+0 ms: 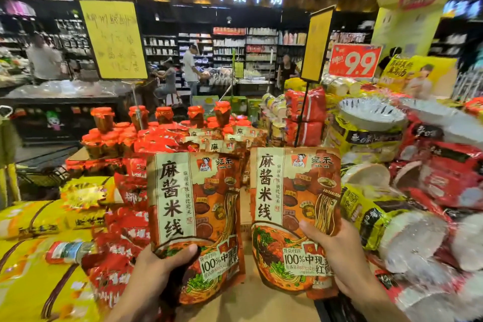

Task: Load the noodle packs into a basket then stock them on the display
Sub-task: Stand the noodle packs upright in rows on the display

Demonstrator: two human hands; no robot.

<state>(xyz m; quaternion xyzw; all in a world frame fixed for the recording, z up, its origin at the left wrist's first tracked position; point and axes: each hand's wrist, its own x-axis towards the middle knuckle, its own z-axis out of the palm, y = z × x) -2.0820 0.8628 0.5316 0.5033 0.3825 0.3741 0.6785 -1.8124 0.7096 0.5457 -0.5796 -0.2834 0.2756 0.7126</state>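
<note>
Left hand (156,269): closed around the lower edge of the left noodle pack (194,217), thumb across the front, holding it upright with the label facing the camera.
Right hand (337,256): closed on the lower right corner of the right noodle pack (294,214), thumb on the print, so that pack also stands upright, just right of the left noodle pack.
Why held so: probably to set both packs face-out on the display.
Stocked row (222,142): packs of the same print stand just behind the left noodle pack, likely where these go.
Jars (104,119): red-capped, behind and left of that pack.
Price sign (355,60): reads 9.9, far right of it.
Basket: not visible.
</note>
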